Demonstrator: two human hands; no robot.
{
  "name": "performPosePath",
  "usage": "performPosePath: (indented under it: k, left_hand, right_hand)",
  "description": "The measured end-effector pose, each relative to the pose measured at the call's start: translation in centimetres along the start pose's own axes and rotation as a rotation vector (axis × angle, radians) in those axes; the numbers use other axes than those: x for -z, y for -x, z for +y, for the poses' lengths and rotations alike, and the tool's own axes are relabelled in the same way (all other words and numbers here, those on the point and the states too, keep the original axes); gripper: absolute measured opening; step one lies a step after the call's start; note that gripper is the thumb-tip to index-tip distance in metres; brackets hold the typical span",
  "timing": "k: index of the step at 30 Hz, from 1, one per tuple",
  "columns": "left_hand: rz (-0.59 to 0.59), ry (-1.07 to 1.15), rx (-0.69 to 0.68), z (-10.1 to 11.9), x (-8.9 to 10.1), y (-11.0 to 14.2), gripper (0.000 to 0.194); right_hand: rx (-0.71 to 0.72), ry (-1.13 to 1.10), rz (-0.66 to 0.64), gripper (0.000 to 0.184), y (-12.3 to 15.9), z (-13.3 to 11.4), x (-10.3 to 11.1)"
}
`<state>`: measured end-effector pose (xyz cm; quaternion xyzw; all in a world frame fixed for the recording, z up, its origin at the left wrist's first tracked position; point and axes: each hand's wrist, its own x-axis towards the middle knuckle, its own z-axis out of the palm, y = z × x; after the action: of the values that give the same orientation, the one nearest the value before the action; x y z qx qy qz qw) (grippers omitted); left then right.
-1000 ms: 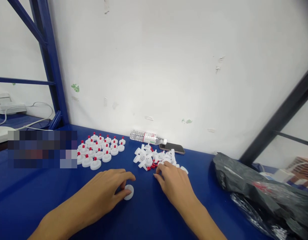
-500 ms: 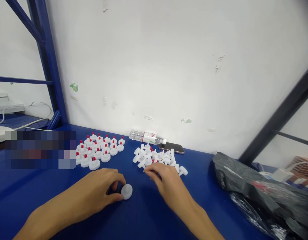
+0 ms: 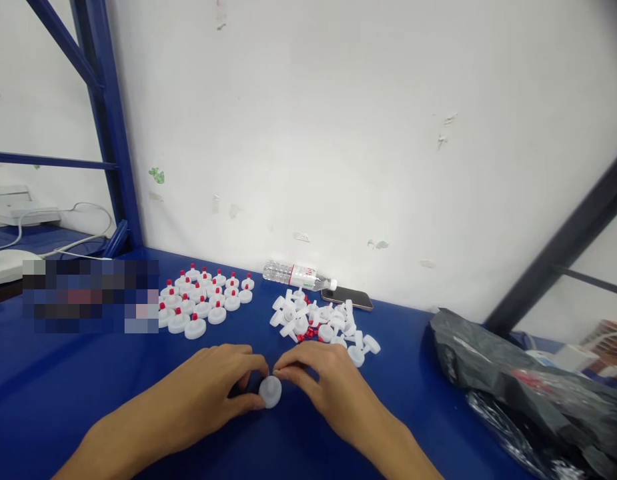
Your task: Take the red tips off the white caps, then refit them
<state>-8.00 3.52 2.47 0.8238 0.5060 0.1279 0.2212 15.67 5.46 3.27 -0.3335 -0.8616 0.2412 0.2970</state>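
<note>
Between the thumb and forefinger of my left hand (image 3: 208,387) is a white round plastic cap (image 3: 271,393), its circular face turned toward me. The thumb and fingertips of my right hand (image 3: 333,383) are pinched together at the cap's upper right edge. Whatever they hold, if anything, is too small to make out. Just beyond my right hand lies a loose pile of white nozzle caps (image 3: 301,325), with small red tips (image 3: 312,331) among them. To the far left, several white caps with red tips (image 3: 195,327) stand upright in rows.
A clear plastic bottle (image 3: 303,276) lies on its side by the wall, with a phone (image 3: 347,298) beside it. At the right, a grey plastic bag (image 3: 518,380) covers part of the blue table (image 3: 228,453). Blue frame posts (image 3: 121,133) rise at the left.
My right hand has moved from the pile toward me and left, to the cap in my left hand. The view has shifted slightly; my left hand keeps its hold.
</note>
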Motion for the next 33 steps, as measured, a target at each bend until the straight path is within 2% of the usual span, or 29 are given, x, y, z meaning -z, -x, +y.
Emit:
performPosePath:
  k: [2,7,16,23,27,33]
  left_hand:
    - [0.009,-0.013,-0.012,0.0,-0.4,-0.1,0.011]
    - [0.006,-0.047,-0.012,-0.1,-1.0,-0.4,0.022]
    - [0.009,-0.053,-0.032,0.1,-0.8,-0.3,0.019]
    - [0.003,-0.041,-0.039,0.1,-1.0,-0.5,0.025]
    - [0.002,-0.029,-0.042,-0.3,-1.1,-0.4,0.024]
    - [0.016,-0.037,-0.021,-0.3,-1.0,-0.4,0.019]
  right_hand:
    - [0.045,0.017,-0.005,0.013,0.0,0.0,0.0]
    - [0.134,0.046,-0.022,0.018,0.1,0.1,-0.2]
    - [0.130,0.147,-0.078,0.021,0.4,-0.4,0.0]
    - [0.166,0.167,-0.099,0.016,0.4,-0.5,-1.0]
    - [0.129,0.087,-0.093,0.014,0.4,-0.4,-1.3]
    - [0.032,-0.066,-0.034,0.022,0.3,-0.5,-0.8]
